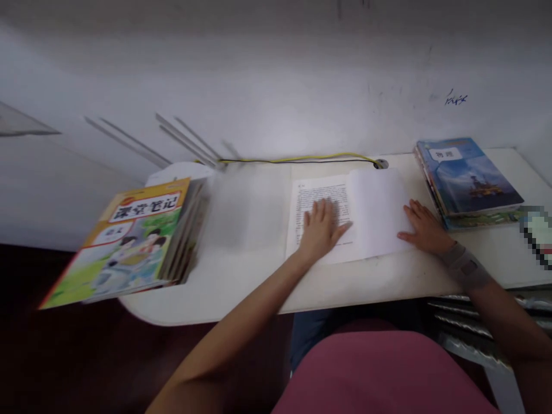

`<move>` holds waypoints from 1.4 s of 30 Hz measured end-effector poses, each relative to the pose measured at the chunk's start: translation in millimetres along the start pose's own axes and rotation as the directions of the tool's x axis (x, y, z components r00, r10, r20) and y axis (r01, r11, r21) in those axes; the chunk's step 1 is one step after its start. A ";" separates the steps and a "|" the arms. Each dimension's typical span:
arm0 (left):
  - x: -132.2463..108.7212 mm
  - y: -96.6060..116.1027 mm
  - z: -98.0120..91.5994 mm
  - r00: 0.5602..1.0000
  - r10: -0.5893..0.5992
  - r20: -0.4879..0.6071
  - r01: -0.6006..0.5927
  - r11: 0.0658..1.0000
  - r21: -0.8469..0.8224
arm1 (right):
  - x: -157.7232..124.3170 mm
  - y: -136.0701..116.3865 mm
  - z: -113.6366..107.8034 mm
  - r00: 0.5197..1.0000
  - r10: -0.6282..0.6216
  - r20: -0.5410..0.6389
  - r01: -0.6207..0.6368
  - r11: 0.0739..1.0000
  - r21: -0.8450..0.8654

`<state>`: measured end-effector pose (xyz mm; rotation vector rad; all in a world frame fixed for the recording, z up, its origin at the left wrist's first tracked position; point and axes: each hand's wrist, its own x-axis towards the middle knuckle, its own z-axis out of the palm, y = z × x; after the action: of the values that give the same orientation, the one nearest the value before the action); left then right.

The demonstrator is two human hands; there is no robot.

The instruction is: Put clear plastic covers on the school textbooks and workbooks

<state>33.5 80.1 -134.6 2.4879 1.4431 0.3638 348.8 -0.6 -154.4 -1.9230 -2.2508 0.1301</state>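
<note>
An open book point(377, 215) lies on the white desk in front of me. Its left page carries dense print, while the right page looks blank. My left hand point(319, 229) rests on the printed page with its fingers spread, slightly blurred. At the right page's outer edge is my right hand point(426, 227), fingers apart, its fingertips on or just beside the paper. Neither hand grips anything. A grey band is around my right wrist.
A stack of books with a yellow-green cover point(129, 241) overhangs the desk's left end. Another stack, topped by a blue book point(472, 175), sits at the right. A yellow cable point(297, 157) runs along the wall to a hole. The white desk point(245, 287) has a rounded left corner.
</note>
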 end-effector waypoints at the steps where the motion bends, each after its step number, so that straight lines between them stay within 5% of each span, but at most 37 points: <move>1: -9.1 -17.6 -2.3 0.999 -0.033 -0.032 0.035 0.999 0.033 | -0.4 1.0 0.0 1.000 -0.002 -0.001 0.002 1.000 -0.005; 6: -47.8 -74.9 -9.9 0.997 -0.007 -0.081 0.015 0.994 0.104 | -7.0 -14.9 -13.2 1.000 -0.015 0.024 0.017 0.997 -0.074; 12: -57.6 -77.4 -12.4 0.998 -0.007 -0.056 0.015 0.990 0.140 | 0.6 -96.1 -29.0 0.969 -0.244 0.030 0.246 0.961 -0.122; 16: -57.7 -76.3 -15.2 0.999 -0.014 -0.043 0.019 0.993 0.118 | 15.9 -127.4 -17.0 0.972 -0.233 0.042 0.237 0.962 -0.139; 42: -64.3 -79.0 -18.1 0.999 -0.050 -0.003 0.050 0.991 0.128 | 7.9 -105.5 -2.4 0.976 -0.211 0.062 0.217 0.970 -0.113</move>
<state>-67.6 63.7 -149.6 2.5447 1.5721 0.2693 245.8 -9.9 -132.3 -1.7327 -2.5343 0.0134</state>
